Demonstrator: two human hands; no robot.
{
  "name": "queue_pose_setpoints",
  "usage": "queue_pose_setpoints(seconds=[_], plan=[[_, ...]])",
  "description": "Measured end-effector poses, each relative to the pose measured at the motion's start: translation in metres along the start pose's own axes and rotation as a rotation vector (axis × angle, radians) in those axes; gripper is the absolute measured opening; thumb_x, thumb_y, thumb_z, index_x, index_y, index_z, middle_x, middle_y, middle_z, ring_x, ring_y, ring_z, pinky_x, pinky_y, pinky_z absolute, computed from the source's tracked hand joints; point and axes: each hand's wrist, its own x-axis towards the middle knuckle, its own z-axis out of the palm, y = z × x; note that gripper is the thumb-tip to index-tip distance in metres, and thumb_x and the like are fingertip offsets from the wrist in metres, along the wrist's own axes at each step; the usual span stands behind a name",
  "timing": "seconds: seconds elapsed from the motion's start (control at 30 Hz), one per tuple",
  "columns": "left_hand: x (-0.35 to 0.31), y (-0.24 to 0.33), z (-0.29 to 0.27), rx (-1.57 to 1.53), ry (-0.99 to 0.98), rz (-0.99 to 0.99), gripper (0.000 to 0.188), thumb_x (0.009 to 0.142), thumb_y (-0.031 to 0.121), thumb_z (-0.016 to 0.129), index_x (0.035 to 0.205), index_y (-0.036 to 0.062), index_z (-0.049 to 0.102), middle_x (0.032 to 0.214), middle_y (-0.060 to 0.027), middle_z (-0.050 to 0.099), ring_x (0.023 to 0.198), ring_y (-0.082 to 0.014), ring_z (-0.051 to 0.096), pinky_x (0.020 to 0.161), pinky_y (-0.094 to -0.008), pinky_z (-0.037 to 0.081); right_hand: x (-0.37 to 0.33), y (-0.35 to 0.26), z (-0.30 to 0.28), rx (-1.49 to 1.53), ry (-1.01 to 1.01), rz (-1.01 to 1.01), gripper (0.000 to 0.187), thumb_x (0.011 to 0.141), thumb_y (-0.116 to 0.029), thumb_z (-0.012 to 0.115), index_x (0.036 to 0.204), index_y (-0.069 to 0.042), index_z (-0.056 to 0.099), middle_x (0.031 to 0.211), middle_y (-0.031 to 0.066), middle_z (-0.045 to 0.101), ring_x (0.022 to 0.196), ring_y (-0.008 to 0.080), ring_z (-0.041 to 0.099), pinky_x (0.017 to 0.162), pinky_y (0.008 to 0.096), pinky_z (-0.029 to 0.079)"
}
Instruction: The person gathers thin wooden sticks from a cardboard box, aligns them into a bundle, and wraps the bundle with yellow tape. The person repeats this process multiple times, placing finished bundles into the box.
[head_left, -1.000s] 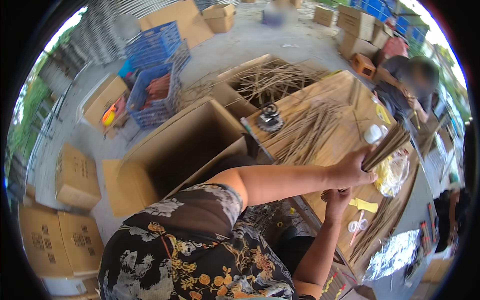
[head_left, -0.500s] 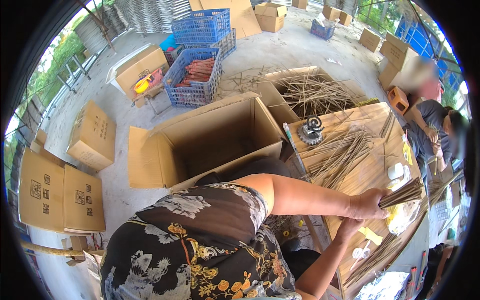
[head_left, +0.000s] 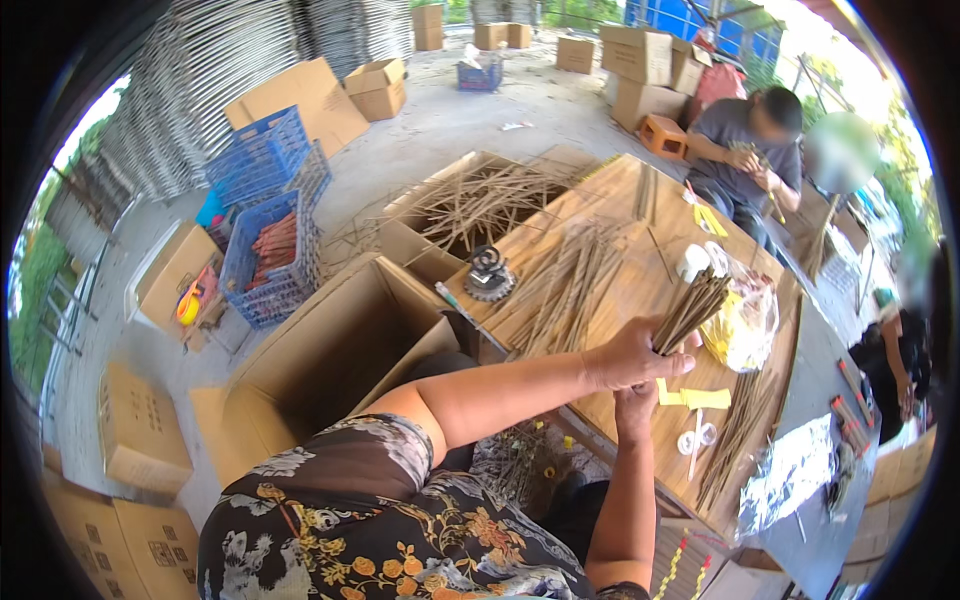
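Note:
My left hand (head_left: 632, 357) is closed round a bundle of thin brown sticks (head_left: 692, 312), held at a tilt above the wooden table (head_left: 617, 402). Directly below it, my right hand (head_left: 634, 402) is closed at the bundle's lower end, its fingers partly hidden by the left hand. Beside the right hand lie yellow paper strips (head_left: 705, 398) and a small white roll with a loose strip (head_left: 690, 440). Many loose sticks (head_left: 570, 285) lie to the left of the hands. A clear bag with yellow pieces (head_left: 742, 325) sits just right of the bundle.
A dark metal device (head_left: 490, 275) stands at the table's left corner. Cartons (head_left: 440, 345) adjoin that side, one full of sticks (head_left: 490, 205). Blue crates (head_left: 270, 270) stand farther left. Across the table sits a co-worker (head_left: 745, 150) holding sticks. Foil (head_left: 790, 480) lies at the right.
My view has turned to the right, so table and hands appear farther left. The bundle has tilted more upright in my hands.

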Motion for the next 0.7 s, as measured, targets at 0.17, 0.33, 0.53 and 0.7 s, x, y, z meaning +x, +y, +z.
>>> queue_pose_setpoints(seconds=[0.17,0.33,0.53,0.7], plan=[[-0.003,-0.015,-0.001,-0.075,0.115,-0.010,0.018,0.077,0.009,0.063,0.092,0.0025,0.055,0.073,0.0014,0.052,0.071,-0.0063,0.050,0.065,-0.0220,0.043,0.002,-0.006,0.006,-0.033,-0.021,0.018,0.006,0.082,-0.005,0.055,0.087,-0.002,0.054,0.072,-0.0042,0.054,0.064,0.0040,0.047,0.056,0.0196,0.039],[-0.001,-0.012,0.001,-0.164,0.143,-0.103,0.014,0.077,0.009,0.063,0.088,0.0036,0.056,0.072,0.0017,0.052,0.062,-0.0046,0.049,0.055,-0.0181,0.043,0.000,-0.015,0.006,-0.055,-0.007,-0.031,0.010,0.081,-0.007,0.057,0.088,-0.001,0.052,0.071,-0.0026,0.053,0.064,0.0055,0.047,0.056,0.0214,0.040],[0.017,0.032,-0.013,-0.330,0.131,0.058,0.028,0.073,0.009,0.067,0.096,0.0020,0.053,0.068,-0.0001,0.055,0.058,-0.0080,0.053,0.055,-0.0215,0.045,-0.002,-0.033,0.002,-0.171,-0.098,0.180,0.021,0.081,-0.019,0.062,0.088,-0.002,0.054,0.064,0.0001,0.046,0.061,0.0080,0.040,0.055,0.0238,0.039],[0.015,0.042,-0.013,-0.238,0.121,0.097,0.025,0.075,0.008,0.064,0.096,0.0010,0.052,0.067,0.0011,0.052,0.057,-0.0075,0.051,0.053,-0.0215,0.043,-0.001,-0.045,0.006,-0.225,-0.098,0.102,0.023,0.079,-0.020,0.064,0.078,-0.001,0.051,0.061,0.0020,0.046,0.059,0.0091,0.039,0.054,0.0256,0.039]])
